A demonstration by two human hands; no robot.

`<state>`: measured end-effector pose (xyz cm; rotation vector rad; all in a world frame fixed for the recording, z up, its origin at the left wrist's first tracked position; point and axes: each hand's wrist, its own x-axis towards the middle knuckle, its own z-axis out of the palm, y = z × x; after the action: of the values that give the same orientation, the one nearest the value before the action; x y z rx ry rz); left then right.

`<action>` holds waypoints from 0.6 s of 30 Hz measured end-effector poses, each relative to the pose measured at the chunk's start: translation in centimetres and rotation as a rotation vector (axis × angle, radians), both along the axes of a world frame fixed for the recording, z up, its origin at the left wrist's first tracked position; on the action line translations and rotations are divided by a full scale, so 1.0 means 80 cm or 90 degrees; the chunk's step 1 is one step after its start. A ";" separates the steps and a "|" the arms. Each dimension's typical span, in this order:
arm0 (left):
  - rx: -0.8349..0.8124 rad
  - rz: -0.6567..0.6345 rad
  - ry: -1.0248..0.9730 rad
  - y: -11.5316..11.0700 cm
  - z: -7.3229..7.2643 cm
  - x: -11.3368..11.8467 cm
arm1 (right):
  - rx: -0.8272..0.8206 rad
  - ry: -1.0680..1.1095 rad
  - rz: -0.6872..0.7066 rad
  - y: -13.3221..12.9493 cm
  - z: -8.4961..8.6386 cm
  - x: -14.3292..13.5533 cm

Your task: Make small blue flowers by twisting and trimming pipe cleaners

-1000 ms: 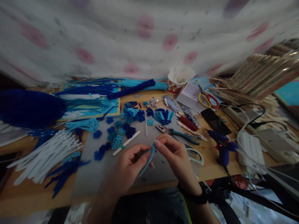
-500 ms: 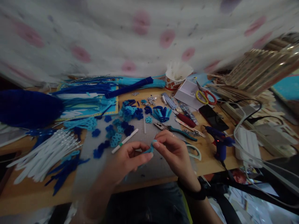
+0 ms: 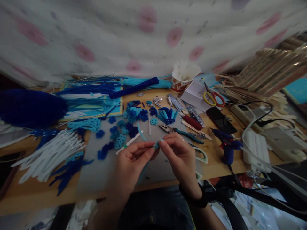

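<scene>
Both hands meet above the grey mat (image 3: 96, 174), pinching one light blue pipe cleaner (image 3: 141, 133). My left hand (image 3: 135, 158) has thumb and index finger closed on it, and a free end sticks up past the fingers. My right hand (image 3: 178, 156) grips the bent part between thumb and fingertips; its exact shape is mostly covered. Just beyond the hands lie a white pen-like stick (image 3: 133, 139) with a green band and several blue pipe-cleaner flowers (image 3: 120, 141). Pliers (image 3: 182, 132) with teal handles rest past my right hand.
At the left are white stems (image 3: 51, 156) and bundles of blue pipe cleaners (image 3: 93, 89). To the right lie a glue gun (image 3: 226, 145) with a red light, a phone (image 3: 220, 118), scissors (image 3: 213, 95) and a power strip (image 3: 256, 150). A paper cup (image 3: 179, 81) stands at the back.
My left hand has turned and closed in toward the right hand. One end of the pipe cleaner now points up beyond the left fingers. The view has shifted slightly.
</scene>
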<state>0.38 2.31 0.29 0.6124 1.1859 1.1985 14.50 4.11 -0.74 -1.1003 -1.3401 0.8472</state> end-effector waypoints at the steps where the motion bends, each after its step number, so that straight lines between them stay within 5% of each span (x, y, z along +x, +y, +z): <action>1: 0.006 0.029 -0.006 -0.001 -0.001 0.004 | -0.003 0.003 -0.007 0.000 0.000 -0.002; 11: -0.043 0.126 -0.203 -0.008 -0.001 0.021 | -0.006 0.018 -0.014 -0.005 0.002 -0.011; 18: 0.087 0.253 0.015 -0.021 -0.027 0.039 | -0.028 -0.006 -0.096 -0.009 0.000 -0.020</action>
<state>3.51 0.62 -1.84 0.5052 1.2897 1.6215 12.92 3.39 -0.76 -1.2249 -1.2338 0.7649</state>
